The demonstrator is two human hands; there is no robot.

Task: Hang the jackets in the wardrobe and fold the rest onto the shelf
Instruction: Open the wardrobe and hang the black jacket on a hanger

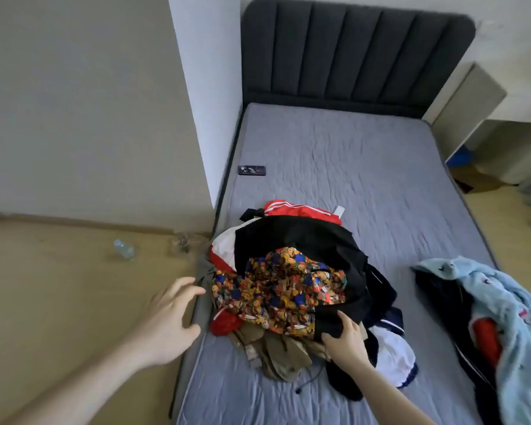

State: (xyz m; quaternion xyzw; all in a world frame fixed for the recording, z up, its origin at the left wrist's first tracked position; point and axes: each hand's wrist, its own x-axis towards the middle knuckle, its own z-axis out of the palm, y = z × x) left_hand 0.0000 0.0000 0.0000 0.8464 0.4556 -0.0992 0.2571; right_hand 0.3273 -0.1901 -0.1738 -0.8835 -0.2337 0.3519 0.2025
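Note:
A heap of clothes lies on the near left part of the grey mattress (365, 167). On top is a black jacket (301, 237) with a bright patterned garment (282, 286) lying over it. A red garment with white stripes (298, 208) pokes out behind, and a khaki garment (276, 354) lies underneath in front. My right hand (347, 342) pinches the front edge of the black jacket. My left hand (169, 317) hovers with spread fingers just left of the heap, over the mattress edge, touching nothing.
A light blue fleece garment (503, 305) over dark clothes lies at the bed's right edge. A dark phone (252, 170) rests on the mattress near the wall. A plastic bottle (124, 249) lies on the wooden floor at left. A white cabinet (472, 108) stands right of the headboard.

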